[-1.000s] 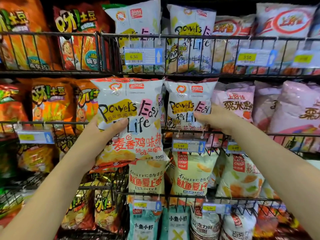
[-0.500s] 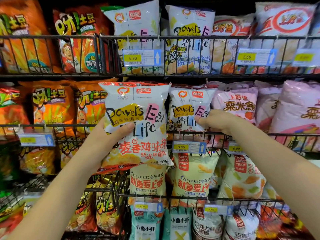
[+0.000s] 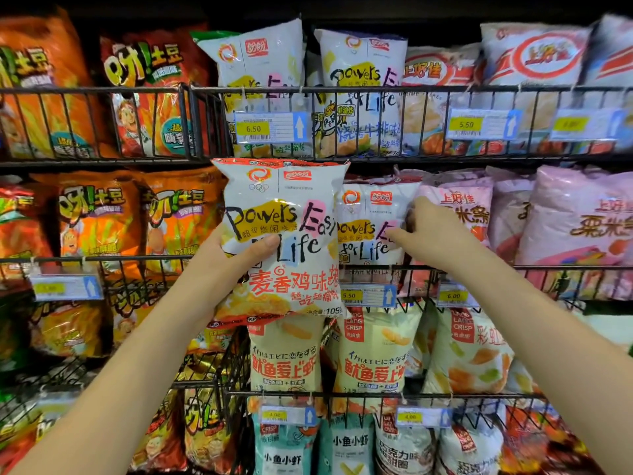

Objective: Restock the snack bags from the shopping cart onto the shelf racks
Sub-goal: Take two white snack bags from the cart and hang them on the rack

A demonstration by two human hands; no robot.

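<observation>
The left hand (image 3: 236, 265) is gripping a white snack bag (image 3: 284, 234) upright before the middle wire rack (image 3: 513, 269) — thumb on its front. The right hand (image 3: 431, 231) is pressing the matching shelved bag (image 3: 370, 228), fingers curled. Since earlier, the held bag is sitting higher — closer to the shelved one.

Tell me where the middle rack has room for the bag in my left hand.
Perhaps only behind the held bag, between the orange bags and the racked white bag; that slot is hidden. Pink bags rightward sit packed.

White snack bag (image 3: 281, 234) upright, before middle wire rack (image 3: 479, 269).
</observation>
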